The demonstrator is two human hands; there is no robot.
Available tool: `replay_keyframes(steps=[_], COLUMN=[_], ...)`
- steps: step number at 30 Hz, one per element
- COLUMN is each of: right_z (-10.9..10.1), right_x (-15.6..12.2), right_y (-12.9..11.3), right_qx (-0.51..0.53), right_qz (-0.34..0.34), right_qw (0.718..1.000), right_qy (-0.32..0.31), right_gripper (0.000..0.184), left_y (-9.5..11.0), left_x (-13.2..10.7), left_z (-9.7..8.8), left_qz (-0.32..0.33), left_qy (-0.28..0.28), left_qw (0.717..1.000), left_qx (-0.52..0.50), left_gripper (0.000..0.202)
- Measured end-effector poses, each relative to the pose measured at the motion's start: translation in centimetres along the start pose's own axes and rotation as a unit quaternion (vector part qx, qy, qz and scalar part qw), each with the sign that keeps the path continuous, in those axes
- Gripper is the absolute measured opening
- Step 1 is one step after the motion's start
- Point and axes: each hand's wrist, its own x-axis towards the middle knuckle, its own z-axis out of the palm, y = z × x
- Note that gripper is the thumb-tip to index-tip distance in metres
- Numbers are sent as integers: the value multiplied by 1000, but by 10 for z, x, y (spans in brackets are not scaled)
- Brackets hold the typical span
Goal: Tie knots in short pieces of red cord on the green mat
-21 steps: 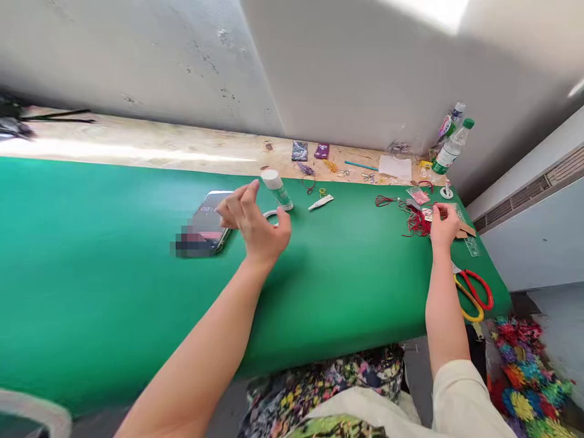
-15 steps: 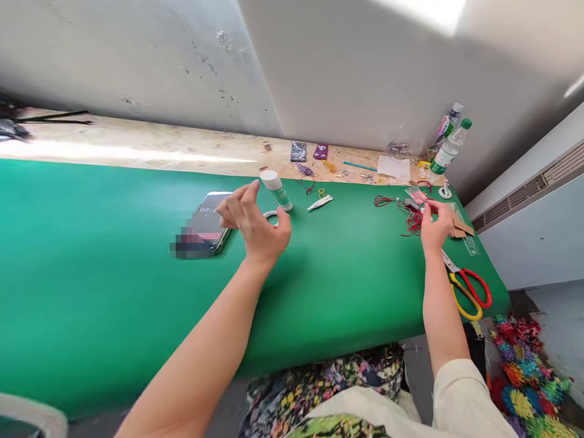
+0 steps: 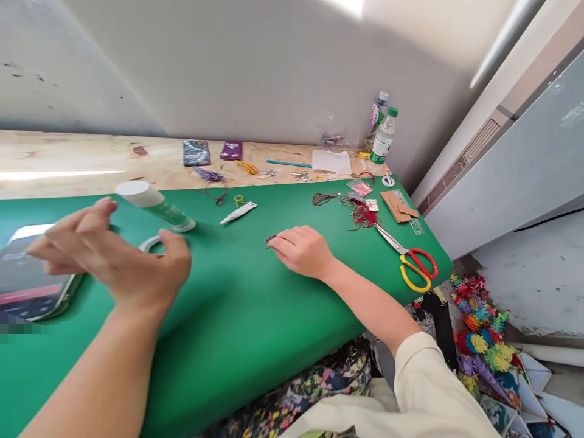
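My left hand (image 3: 123, 258) is raised over the green table cover (image 3: 219, 340), thumb and bent fingers apart with nothing between them. Behind it a white-capped tube (image 3: 157, 204) with a green label leans to the left in view, and a white ring (image 3: 148, 244) is partly hidden by the thumb. The phone (image 3: 34, 277) lies to that hand's left. My right hand (image 3: 303, 250) is closed in a pinch over the middle of the cover. A short bit of dark red cord (image 3: 271, 239) sticks out at its fingertips.
Scissors (image 3: 406, 255) with red and yellow handles lie at the right, near a tangle of red cords (image 3: 364, 216) and brown card pieces (image 3: 398, 207). A small white nozzled tube (image 3: 239, 212) lies mid-table. Bottles (image 3: 384, 139) stand at the back right by the wall.
My right hand has come left from the red cord pile with dark red cord at its fingertips. The view has swung right; my left hand stays open near the white-capped tube.
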Motion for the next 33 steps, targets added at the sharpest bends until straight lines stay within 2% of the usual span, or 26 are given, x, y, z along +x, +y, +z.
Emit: replay_keyframes(steps=[2,3,4,7,8,9,11,12,14,16,18,21,28,33], right_z=[0,0,1,6,7,9,11,12,13,13,13,11,5,-1], right_x=[-1,-1,-2,-1,0,3,12,17,27,32,32,25,18,17], right_y=[-1,-1,-1,-1,0,1,4,6,10,13,16,20,27,34], right_qx=[2,5,10,37,52,67,108,136,204,261,289,297,281,246], right_qz=[-1,-2,-6,-25,-31,-35,-36,-31,-3,30,57,65,77,110], right_qw=[1000,1000,1000,999,998,997,994,990,978,961,950,946,952,960], right_qy=[-1,-1,-1,-5,-8,-11,-6,7,49,85,105,109,91,78], right_gripper=[32,31,30,26,24,22,19,19,18,15,13,11,12,13], left_y=[0,-2,-3,-9,-10,-9,-4,1,11,21,27,30,30,36], left_x=[-1,-1,-1,1,2,3,5,4,1,-4,-9,-15,-14,-11], left_z=[-1,-1,1,9,12,15,22,26,34,42,47,49,46,59], left_qz=[5,1,2,17,30,47,70,81,100,81,44,19,51,40], left_qy=[-49,-34,-42,27,35,0,-35,-47,-115,-206,-240,-241,-229,-189], left_qw=[999,999,999,999,999,999,996,991,979,949,931,928,940,957], left_qx=[-2,0,4,23,13,5,-50,-93,-135,-227,-272,-285,-250,-214], left_gripper=[72,67,66,65,63,59,45,37,28,27,28,23,23,23])
